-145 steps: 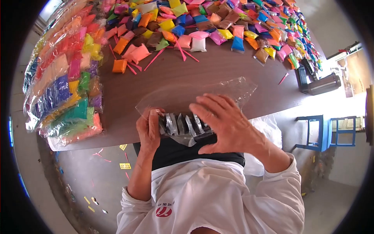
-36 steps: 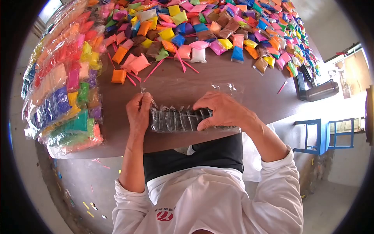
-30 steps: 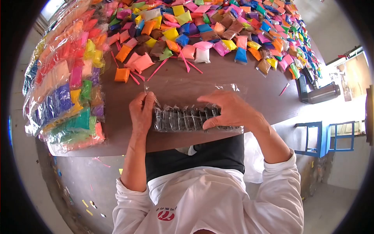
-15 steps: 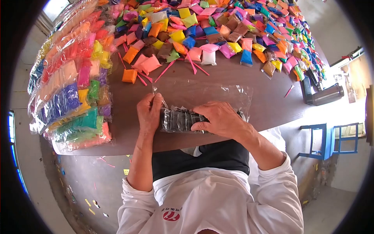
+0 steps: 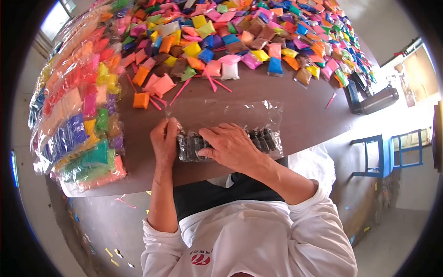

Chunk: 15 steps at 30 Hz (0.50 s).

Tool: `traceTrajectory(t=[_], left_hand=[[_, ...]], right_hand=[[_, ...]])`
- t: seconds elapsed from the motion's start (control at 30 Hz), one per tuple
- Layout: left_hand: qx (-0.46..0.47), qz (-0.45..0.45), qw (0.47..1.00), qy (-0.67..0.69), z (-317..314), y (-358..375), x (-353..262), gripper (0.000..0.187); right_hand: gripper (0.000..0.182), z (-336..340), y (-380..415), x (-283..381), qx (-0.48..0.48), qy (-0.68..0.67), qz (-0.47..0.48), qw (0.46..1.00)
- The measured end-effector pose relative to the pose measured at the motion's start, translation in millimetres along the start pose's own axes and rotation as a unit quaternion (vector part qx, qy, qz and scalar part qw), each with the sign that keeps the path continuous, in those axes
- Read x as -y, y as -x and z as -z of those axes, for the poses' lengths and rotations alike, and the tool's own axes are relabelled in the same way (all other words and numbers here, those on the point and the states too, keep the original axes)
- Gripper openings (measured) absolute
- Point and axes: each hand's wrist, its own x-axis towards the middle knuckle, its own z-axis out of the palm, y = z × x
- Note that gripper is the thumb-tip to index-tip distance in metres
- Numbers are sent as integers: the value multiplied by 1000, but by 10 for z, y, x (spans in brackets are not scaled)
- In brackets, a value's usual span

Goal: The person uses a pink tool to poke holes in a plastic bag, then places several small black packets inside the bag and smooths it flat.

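Note:
A clear plastic bag (image 5: pixel 249 111) lies flat on the brown table (image 5: pixel 138 173), with a row of black packets (image 5: pixel 263 140) along its near side. My left hand (image 5: pixel 164 141) pinches the bag's left edge between thumb and fingers. Over the middle-left of the row rests my right hand (image 5: pixel 228 145), its thumb and fingers apart and spread across the packets, hiding some of them.
Stacked bags of coloured packets (image 5: pixel 78 120) stand at the left. A big heap of loose coloured packets (image 5: pixel 240 37) covers the far side, with pink strips (image 5: pixel 180 92) before it. A dark cylinder (image 5: pixel 378 100) is at the right edge, a blue stool (image 5: pixel 380 154) beyond.
My right hand has slid left along the row of packets, uncovering those at the right end. My left hand still holds the bag's left edge. The camera view has shifted slightly.

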Motion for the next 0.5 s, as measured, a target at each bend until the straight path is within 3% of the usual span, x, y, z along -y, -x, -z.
traceTrajectory(t=[0.2, 0.3, 0.5], left_hand=[[-12, -4, 999, 35, -23, -2, 16, 31], [-12, -13, 1000, 9, -6, -15, 59, 31], [2, -2, 1000, 4, 1, 0, 32, 30]], right_hand=[[50, 475, 202, -148, -112, 30, 20, 993], [53, 638, 426, -363, -95, 81, -34, 992], [54, 529, 588, -819, -21, -13, -26, 999]])
